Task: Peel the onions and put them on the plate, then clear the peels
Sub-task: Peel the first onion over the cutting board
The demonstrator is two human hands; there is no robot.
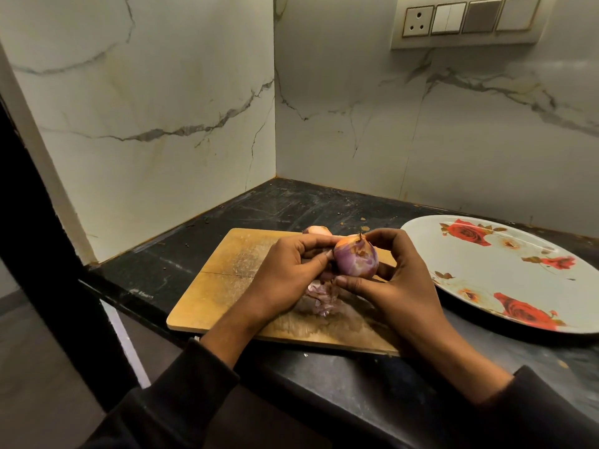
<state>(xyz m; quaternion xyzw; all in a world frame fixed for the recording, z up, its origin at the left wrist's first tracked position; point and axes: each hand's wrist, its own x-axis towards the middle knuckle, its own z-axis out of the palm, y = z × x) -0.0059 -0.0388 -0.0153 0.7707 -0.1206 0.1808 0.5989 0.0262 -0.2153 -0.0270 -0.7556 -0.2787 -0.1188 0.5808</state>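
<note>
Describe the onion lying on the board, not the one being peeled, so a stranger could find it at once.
Start at the wooden cutting board on the dark counter, left of the rose-patterned plate. At the board's far edge, just behind the left hand, a pale pinkish onion peeks out. Unlike the purple onion held in both hands, nobody touches it, and it is mostly hidden.

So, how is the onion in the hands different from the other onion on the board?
The held onion is lifted above the cutting board, gripped by the left hand and the right hand; the far onion lies on the board, untouched. The held onion shows purple flesh and is in full view; the far onion looks pale pink and is mostly hidden.
</note>
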